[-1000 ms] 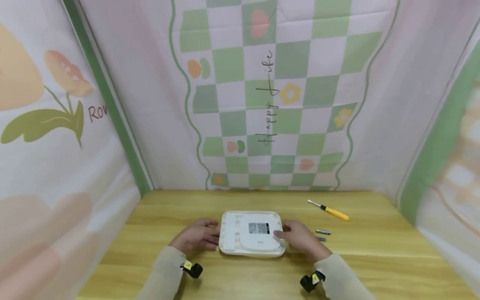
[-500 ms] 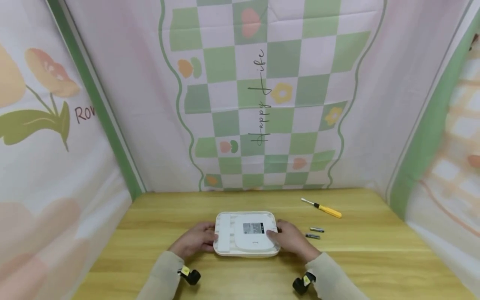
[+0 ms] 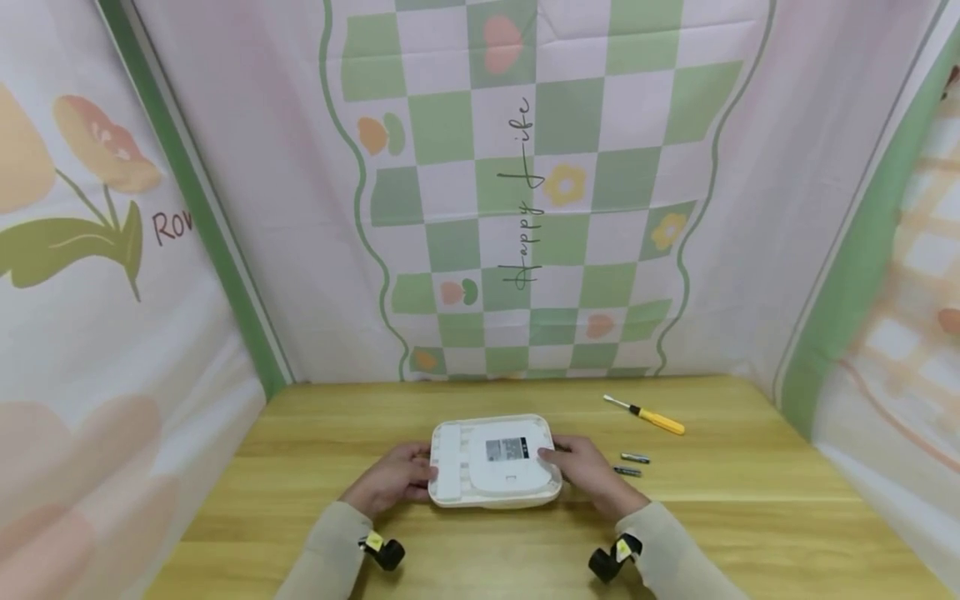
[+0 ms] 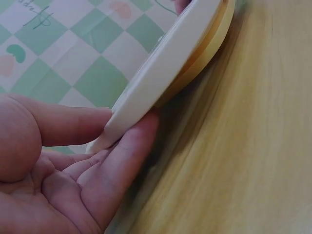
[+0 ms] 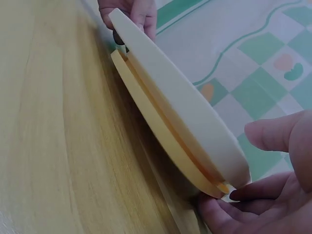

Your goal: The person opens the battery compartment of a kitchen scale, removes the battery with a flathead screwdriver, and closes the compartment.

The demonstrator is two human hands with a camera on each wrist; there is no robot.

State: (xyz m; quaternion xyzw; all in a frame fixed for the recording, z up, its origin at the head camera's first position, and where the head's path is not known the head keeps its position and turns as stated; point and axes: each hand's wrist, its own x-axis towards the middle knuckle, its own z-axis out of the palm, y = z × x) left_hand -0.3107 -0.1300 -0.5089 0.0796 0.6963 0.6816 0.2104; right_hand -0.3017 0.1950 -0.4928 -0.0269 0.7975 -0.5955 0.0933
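A white flat device (image 3: 510,482) with rounded corners lies between my hands, a grey printed label (image 3: 507,449) on its upper face. My left hand (image 3: 392,480) pinches its left edge, with the thumb on the rim and fingers below, as the left wrist view shows. At the opposite side, my right hand (image 3: 596,473) holds the right edge, its thumb over the top and its fingers underneath. From the right wrist, the device (image 5: 180,107) appears tilted, with a yellowish-looking plate (image 5: 161,134) under its white body. The underside is mostly hidden from above.
To the right of my right hand lie two small batteries (image 3: 634,458) on the wooden table (image 3: 720,517). Behind them is a screwdriver (image 3: 656,418) with a yellow handle. A patterned cloth (image 3: 510,208) hangs behind the table, and more cloth hangs on both sides.
My left hand has closed from loose fingers beside the device to a pinch on its edge. The device has tilted slightly, its right side rising. The head view has shifted a little.
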